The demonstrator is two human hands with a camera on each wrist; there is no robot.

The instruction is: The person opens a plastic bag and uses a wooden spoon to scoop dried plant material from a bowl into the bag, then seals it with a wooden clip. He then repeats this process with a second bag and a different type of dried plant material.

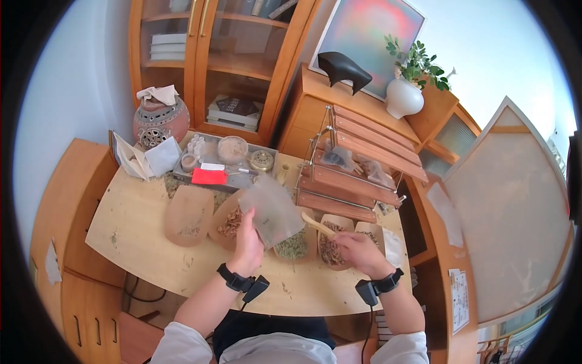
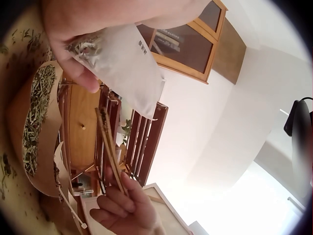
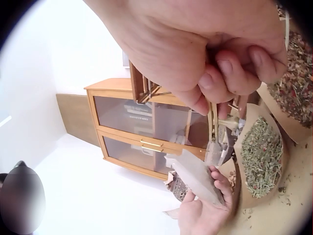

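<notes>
My left hand [image 1: 247, 246] holds a translucent frosted bag [image 1: 273, 209] by its lower part, fingers wrapped around it. Cut dried herbs show through the bag's bottom in the left wrist view, and small dark print marks its side. Gripped in my right hand [image 1: 362, 253] is a slim wooden scoop [image 1: 316, 225], its far end pointing towards the bag; dark bits lie along its tip [image 2: 103, 117]. Below the bag stands a paper tray of green cut herbs [image 1: 292, 247]. Under the scoop is another tray of mixed brown-red herbs [image 1: 330, 250].
Further trays hold reddish chips [image 1: 230, 225] and a few crumbs [image 1: 188, 227]. Behind them, a grey tray [image 1: 242, 176] carries jars and a red card [image 1: 209, 176]. A tiered wooden rack [image 1: 345, 188] stands at the back right. Herb scraps litter the table [image 1: 151, 242].
</notes>
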